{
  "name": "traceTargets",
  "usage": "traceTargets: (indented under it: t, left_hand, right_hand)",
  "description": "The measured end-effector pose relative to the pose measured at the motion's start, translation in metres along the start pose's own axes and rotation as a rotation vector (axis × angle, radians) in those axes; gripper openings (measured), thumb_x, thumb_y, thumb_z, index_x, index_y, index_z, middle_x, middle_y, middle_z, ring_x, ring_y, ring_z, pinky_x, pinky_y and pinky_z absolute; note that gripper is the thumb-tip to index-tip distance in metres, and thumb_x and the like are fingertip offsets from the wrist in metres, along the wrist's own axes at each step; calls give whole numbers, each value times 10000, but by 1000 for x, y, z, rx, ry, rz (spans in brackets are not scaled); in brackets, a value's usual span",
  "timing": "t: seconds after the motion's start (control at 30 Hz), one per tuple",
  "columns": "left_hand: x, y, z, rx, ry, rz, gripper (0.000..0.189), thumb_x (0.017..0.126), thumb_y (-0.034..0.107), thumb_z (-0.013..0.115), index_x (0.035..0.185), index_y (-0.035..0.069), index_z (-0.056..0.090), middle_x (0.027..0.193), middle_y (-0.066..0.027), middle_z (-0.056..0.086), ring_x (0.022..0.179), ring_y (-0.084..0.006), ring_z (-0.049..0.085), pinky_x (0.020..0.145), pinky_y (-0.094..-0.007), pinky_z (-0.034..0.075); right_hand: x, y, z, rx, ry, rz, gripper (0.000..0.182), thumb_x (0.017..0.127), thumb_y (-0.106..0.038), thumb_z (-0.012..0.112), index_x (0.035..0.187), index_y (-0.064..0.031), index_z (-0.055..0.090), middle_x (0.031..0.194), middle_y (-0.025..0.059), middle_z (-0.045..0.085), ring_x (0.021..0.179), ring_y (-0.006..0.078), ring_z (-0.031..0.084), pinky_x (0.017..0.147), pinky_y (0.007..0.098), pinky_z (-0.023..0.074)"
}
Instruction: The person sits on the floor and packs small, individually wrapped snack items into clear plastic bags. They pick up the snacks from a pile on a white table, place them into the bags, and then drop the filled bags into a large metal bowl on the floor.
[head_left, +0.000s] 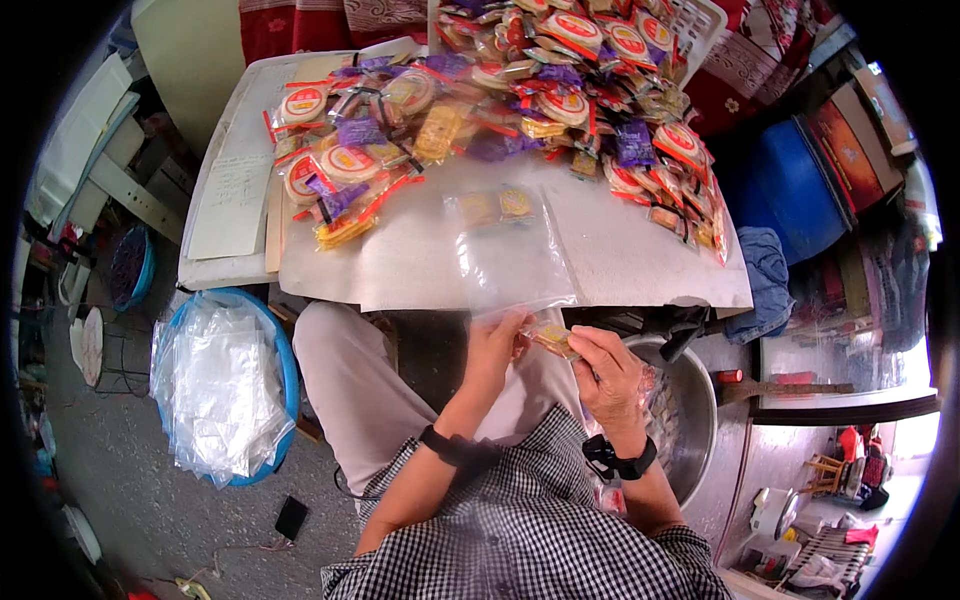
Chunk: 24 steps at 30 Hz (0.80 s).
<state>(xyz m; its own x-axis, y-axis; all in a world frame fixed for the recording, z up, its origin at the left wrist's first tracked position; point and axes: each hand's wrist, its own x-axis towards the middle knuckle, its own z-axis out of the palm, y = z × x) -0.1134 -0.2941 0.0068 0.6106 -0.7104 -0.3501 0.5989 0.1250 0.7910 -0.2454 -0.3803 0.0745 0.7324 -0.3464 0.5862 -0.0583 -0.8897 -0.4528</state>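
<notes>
My left hand (493, 346) grips the mouth edge of a clear plastic zip bag (506, 259) that lies over the table's near edge. Two small wrapped snacks with yellow print (516, 204) show at the bag's far end. In my right hand (609, 369) is a small wrapped snack packet (553, 339), pinched between thumb and fingers just beside the bag's mouth. On the table (375, 277), heaps of filled snack packets lie beyond the bag, with round white-and-red wrapped pieces (303, 106) and purple packets (636, 144) among them.
A blue basin (289, 375) holding a stack of clear bags (225, 390) stands at the left. A metal basin (701, 420) with more packets is at the right, near my right forearm. A written sheet (231, 202) lies on the table's left; a blue drum (784, 191) stands at the right.
</notes>
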Motion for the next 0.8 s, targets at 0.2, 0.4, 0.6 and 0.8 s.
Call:
traceTargets:
  t: [0.2, 0.4, 0.6, 0.8]
  left_hand:
    - [1, -1, -2, 42, -47, 98, 220, 888, 195, 536, 758, 41, 624, 613, -10, 563, 491, -63, 456, 434, -202, 289]
    - [-1, 6, 6, 59, 6, 40, 230, 894, 199, 534, 736, 49, 608, 596, 0, 539, 492, -57, 426, 432, -206, 268]
    - [2, 1, -3, 96, -34, 62, 250, 899, 194, 529, 764, 8, 627, 590, -10, 546, 498, -61, 447, 453, -205, 312]
    - [0, -2, 1, 35, -24, 83, 186, 884, 169, 548, 791, 31, 630, 633, 22, 548, 507, -37, 419, 443, -200, 274]
  right_hand:
    - [6, 16, 22, -169, 123, -156, 316, 650, 70, 657, 957, 1, 621, 974, 100, 600, 721, 263, 593, 604, 334, 496]
    - [14, 31, 44, -364, 111, -57, 270, 706, 5, 627, 973, -31, 639, 1031, 105, 580, 824, 280, 561, 731, 362, 472]
    - [13, -7, 33, -412, 63, 60, 298, 737, 23, 608, 1032, -2, 637, 1094, 146, 569, 942, 321, 537, 812, 405, 450]
    - [-7, -17, 42, -210, -121, 86, 343, 834, -103, 541, 1141, 50, 563, 1224, 190, 507, 1135, 362, 471, 988, 456, 352]
